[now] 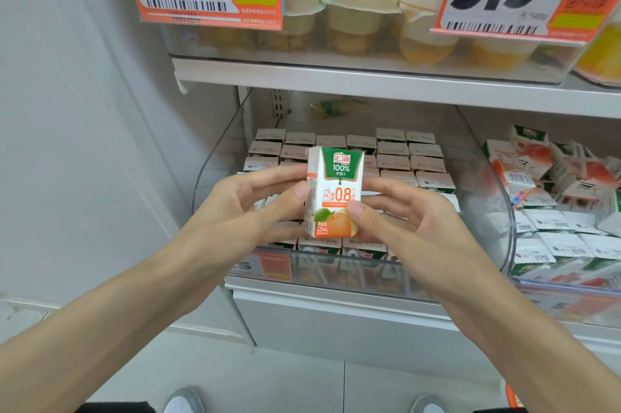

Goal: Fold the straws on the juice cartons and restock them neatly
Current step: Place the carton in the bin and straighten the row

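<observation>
Pinching juice carton (pixel 334 192) upright btwn left hand (pixel 248 207) & right hand (pixel 403 214) (fingers (pixel 268 174) curled round its sides).

The carton (pixel 334 192) is between left hand (pixel 248 207) and right hand (pixel 406 217), before the bin (pixel 209 177) of cartons (pixel 393 162).

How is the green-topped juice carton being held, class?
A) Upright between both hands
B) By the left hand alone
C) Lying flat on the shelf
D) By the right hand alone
A: the left hand and right hand each pinch a side of the upright juice carton.
</observation>
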Tool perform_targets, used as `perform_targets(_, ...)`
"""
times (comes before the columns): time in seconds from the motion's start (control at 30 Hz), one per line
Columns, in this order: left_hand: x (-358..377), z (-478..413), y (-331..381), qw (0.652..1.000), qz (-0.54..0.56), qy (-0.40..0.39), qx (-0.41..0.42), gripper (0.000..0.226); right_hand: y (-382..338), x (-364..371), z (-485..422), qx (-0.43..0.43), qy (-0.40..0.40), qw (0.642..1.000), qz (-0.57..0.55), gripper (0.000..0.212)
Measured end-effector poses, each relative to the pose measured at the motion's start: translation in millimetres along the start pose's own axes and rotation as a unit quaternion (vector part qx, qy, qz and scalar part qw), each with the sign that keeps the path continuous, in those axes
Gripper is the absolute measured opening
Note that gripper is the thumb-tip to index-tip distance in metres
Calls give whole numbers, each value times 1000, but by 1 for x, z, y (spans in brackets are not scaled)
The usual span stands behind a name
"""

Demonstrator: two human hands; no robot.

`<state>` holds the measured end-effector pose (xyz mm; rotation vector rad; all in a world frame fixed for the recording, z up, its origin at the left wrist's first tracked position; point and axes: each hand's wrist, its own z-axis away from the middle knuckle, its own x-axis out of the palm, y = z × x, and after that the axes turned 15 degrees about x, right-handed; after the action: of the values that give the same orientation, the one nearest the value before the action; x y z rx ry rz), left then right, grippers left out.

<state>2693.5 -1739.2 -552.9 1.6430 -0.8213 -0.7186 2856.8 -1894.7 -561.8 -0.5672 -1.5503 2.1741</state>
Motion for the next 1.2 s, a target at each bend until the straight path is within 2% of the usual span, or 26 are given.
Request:
perform_targets(0.13,-3,-1,-2,1000,-25,-18,-1,45,-2,4,2,9,-40,999,-35,25)
perform_targets(0.2,-3,0,-2,997,-35,-66,-3,50,-2,6,5,8,-59,998,-21,34)
perform_targets(0.3,1,3,-2,991,-46,-125,1,43,-1,6,6,-17,-51,998,13,41)
perform_targets(0.4,0,3,-2,994,-49,-102,-1,44,0,6,5,-32,-39,998,26,43)
perform_targets(0.47,-2,2,-4,995,-43,-94,-11,47,0,7,4,-54,10,996,66,50)
perform_targets(0.53,-4,1,-6,994,-36,-104,-18,48,0,9,3,-63,31,996,60,53)
perform_targets(0.63,-2,-1,-7,996,9,-88,-25,42,2,4,2,-56,23,998,8,49)
perform_targets(0.7,-3,-2,-8,998,20,-55,-25,40,1,0,2,-51,21,998,-16,34)
perform_targets(0.77,-3,-3,-10,999,-19,-41,-17,41,2,1,2,-45,14,998,-35,23)
perform_targets(0.83,-2,-1,-10,997,-56,-51,-14,43,3,3,3,-35,-2,999,-38,26)
perform_targets(0.93,-2,0,-8,997,-47,-62,-21,42,4,5,4,-28,-29,998,-46,45)
perform_targets(1.1,-1,-2,-5,997,52,-15,-48,45,2,7,1,-17,-35,998,-50,30)
perform_targets(1.2,-1,-1,-4,1000,22,-9,-18,45,3,9,0,-46,-20,998,-29,31)
